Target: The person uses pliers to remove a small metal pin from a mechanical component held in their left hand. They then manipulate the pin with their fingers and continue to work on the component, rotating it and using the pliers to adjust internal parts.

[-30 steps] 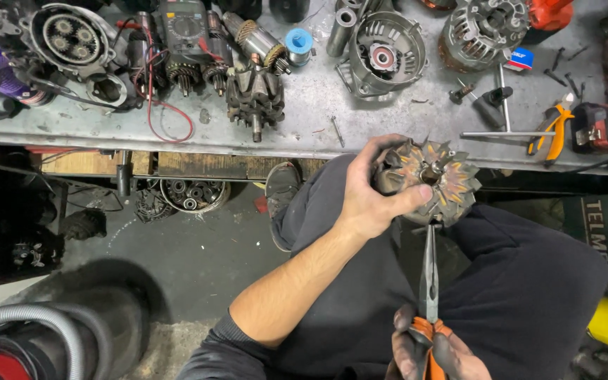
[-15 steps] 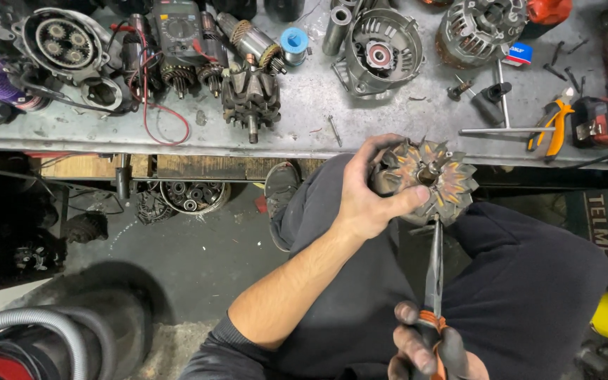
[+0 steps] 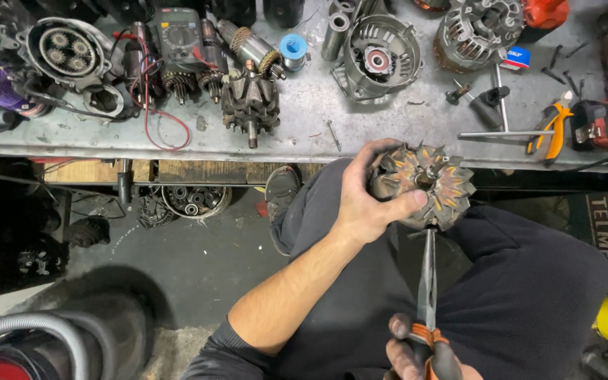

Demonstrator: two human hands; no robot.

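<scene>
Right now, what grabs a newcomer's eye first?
At centre, the left hand grips a rusty round finned alternator rotor above the lap. From below, the right hand pokes orange-handled needle-nose pliers up to it. Behind, the grey metal workbench is strewn with a dark toothed rotor and a grey round housing.

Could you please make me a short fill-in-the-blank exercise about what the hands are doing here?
1. The left hand grips a toothed metal ____ over the lap.
2. The right hand holds long-nose pliers by ____ handles.
3. The pliers' tip points ____ the part held by the left hand.
4. A similar rotor lies on the ____.

Missing words: rotor; orange; toward; workbench
</scene>
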